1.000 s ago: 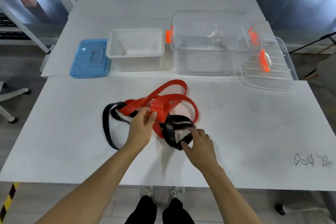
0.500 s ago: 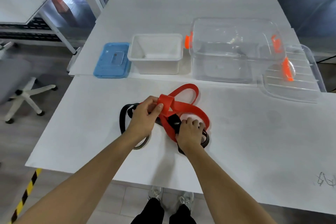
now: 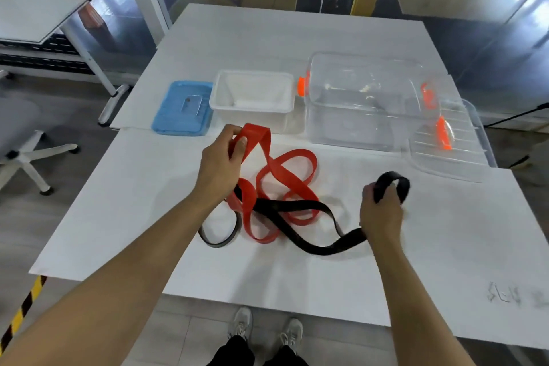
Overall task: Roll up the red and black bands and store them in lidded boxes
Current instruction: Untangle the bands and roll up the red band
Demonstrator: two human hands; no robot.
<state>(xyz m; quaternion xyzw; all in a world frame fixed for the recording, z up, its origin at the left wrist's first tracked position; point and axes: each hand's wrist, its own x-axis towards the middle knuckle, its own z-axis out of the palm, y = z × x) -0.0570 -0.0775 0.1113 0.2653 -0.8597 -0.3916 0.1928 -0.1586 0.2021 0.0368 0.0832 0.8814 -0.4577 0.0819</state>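
My left hand (image 3: 221,166) grips one end loop of the red band (image 3: 285,178) and holds it lifted above the table. The rest of the red band lies in loose loops on the white table (image 3: 148,217). My right hand (image 3: 381,211) is closed on an end loop of the black band (image 3: 297,226), pulled out to the right. The black band trails left across the table and is still tangled through the red loops. Behind them stand an open white box (image 3: 252,98) and an open clear box (image 3: 365,98) with orange clips.
A blue lid (image 3: 182,110) lies left of the white box. A clear lid (image 3: 451,145) with an orange clip leans at the right of the clear box. An office chair (image 3: 20,140) stands off the table's left side. My feet show below the front edge.
My left hand has lifted the red band's end up and away from me. My right hand took hold of the black band and drew it out to the right, stretching the tangle apart.
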